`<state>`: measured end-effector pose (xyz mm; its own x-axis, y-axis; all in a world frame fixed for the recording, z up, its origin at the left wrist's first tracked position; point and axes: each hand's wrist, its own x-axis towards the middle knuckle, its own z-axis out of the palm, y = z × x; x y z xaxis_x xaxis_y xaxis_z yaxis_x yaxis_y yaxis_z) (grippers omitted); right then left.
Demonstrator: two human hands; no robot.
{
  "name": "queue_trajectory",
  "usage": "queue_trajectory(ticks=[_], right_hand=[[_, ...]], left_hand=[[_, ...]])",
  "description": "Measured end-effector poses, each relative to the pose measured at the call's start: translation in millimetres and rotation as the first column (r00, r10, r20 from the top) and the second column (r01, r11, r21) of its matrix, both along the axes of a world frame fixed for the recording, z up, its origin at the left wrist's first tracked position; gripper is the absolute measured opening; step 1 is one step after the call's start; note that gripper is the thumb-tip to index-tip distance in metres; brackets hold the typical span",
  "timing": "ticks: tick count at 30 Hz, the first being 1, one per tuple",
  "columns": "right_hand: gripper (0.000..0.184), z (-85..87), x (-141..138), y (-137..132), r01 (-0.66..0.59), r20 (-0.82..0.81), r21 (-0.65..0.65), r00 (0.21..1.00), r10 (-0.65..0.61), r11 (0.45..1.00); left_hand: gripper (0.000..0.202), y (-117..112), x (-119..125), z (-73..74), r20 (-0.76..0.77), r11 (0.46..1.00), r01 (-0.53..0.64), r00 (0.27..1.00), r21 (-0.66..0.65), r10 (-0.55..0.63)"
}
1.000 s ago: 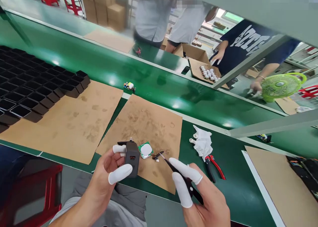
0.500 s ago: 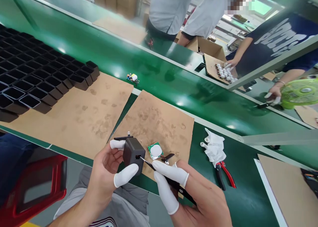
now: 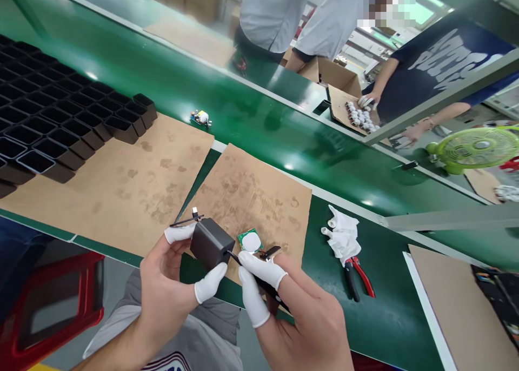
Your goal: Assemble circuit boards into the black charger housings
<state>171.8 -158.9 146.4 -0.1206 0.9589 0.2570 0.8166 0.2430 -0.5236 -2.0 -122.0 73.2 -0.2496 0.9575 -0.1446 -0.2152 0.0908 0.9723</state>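
Between thumb and fingers, my left hand (image 3: 168, 276) grips a black plastic housing (image 3: 211, 242). A thin dark piece with a white connector (image 3: 195, 212) shows at its far left end. White finger cots cover fingertips on both hands. My right hand (image 3: 298, 300) is closed on a slim black-handled tool (image 3: 267, 290), whose kind I cannot make out. Its tip meets the housing's right end, where the opening is now hidden. Just beyond the tool lies a green circuit board (image 3: 250, 242) with a white round pad, joined by wires to a small black part (image 3: 271, 252).
Rows of open black housings (image 3: 77, 122) fill the left side. A small electronic assembly (image 3: 200, 118) sits on the green belt. To the right lie red-and-black pliers (image 3: 359, 278) beside white gloves (image 3: 343, 233). A green fan (image 3: 478, 146) and co-workers are across the line.
The housing has turned, so its end opening no longer faces me. The tool's tip has come up against that end. Across the line, a co-worker's hand has left the dark item near the fan.
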Motion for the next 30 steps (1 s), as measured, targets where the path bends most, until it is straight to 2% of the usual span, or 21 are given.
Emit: queue_trajectory(ticks=[4,8,11,14,17,19,22,26,30], right_hand=[[0.020,-5.7,-5.5,4.4,-0.005,0.048,0.034,0.999,0.003,0.999],[0.023,-9.0,-13.2,8.1,0.065,0.058,0.056,0.996,-0.068,0.996],[0.027,-12.8,-16.8,7.8,0.115,0.011,-0.035,0.993,-0.114,0.993],[0.011,-16.6,-17.5,7.5,0.132,-0.003,-0.186,0.991,-0.135,0.974],[0.026,-19.8,-17.2,9.5,0.068,-0.020,-0.321,0.997,-0.079,0.945],[0.025,-22.1,-17.3,11.3,0.011,-0.062,-0.366,0.997,-0.036,0.930],[0.025,-26.6,-17.9,12.5,-0.022,-0.124,-0.388,0.992,-0.029,0.921],[0.028,-35.4,-19.6,10.6,-0.043,-0.253,-0.412,0.965,-0.069,0.910],[0.032,-43.0,-21.2,8.0,-0.069,-0.376,-0.401,0.922,-0.095,0.913]], left_hand=[[0.050,-2.9,-0.4,-3.8,-0.080,1.000,0.003,0.997,0.006,-0.003],[0.048,-7.0,-1.0,-9.1,-0.171,0.999,0.004,0.985,0.046,0.004],[0.050,-9.0,-3.4,-18.0,-0.261,0.994,0.003,0.965,0.113,0.026],[0.057,-9.8,-8.5,-28.6,-0.370,0.981,0.006,0.926,0.195,0.068],[0.062,-8.9,-14.9,-35.1,-0.484,0.961,0.017,0.866,0.275,0.123],[0.063,-7.7,-18.5,-36.0,-0.532,0.950,0.048,0.837,0.308,0.131],[0.063,-5.7,-22.3,-34.8,-0.547,0.945,0.073,0.828,0.318,0.120],[0.063,-4.5,-25.0,-33.0,-0.548,0.961,0.095,0.834,0.259,0.065],[0.061,-4.8,-26.2,-30.2,-0.592,0.958,0.115,0.803,0.262,0.065]])
